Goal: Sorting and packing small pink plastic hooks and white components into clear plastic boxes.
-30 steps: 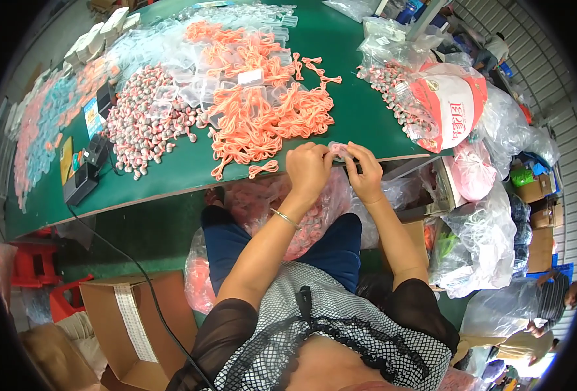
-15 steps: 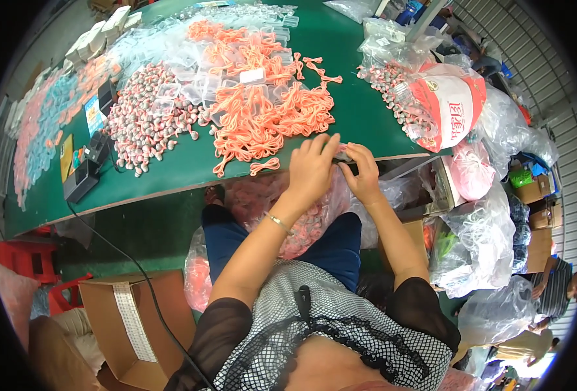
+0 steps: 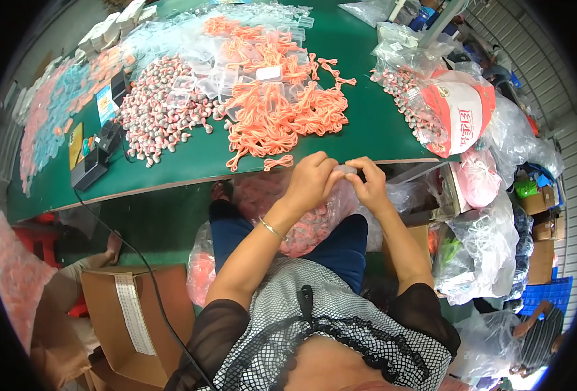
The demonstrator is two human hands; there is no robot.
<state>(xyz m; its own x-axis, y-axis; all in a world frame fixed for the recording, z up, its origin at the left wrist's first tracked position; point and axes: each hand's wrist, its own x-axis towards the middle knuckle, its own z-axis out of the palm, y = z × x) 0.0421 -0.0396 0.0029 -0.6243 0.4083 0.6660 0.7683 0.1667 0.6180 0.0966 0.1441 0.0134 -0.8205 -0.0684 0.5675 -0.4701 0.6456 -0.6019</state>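
Note:
Just past the table's front edge, my left hand (image 3: 312, 179) and my right hand (image 3: 369, 187) pinch a small clear plastic box (image 3: 346, 169) between their fingertips. Fingers cover much of the box, and its contents cannot be made out. Nearest on the table is a loose bundle of orange cord (image 3: 278, 161). Beyond it spreads a heap of orange cord bundles (image 3: 269, 120), with clear plastic boxes (image 3: 207, 85) among and behind them. Left of these lies a pile of small round grey-and-pink pieces (image 3: 161, 114).
The green table (image 3: 190, 159) carries a black device (image 3: 89, 169) whose cable hangs down at left. At right, a red-and-white bag (image 3: 461, 114) lies beside more round pieces (image 3: 402, 94). A cardboard box (image 3: 132, 319) stands lower left, and a bag of pink pieces (image 3: 308, 228) sits between my knees.
My fingertips have shifted around the small box, which shows more plainly now. The view has moved slightly, so the table appears a little further right. A person's foot now shows at lower left.

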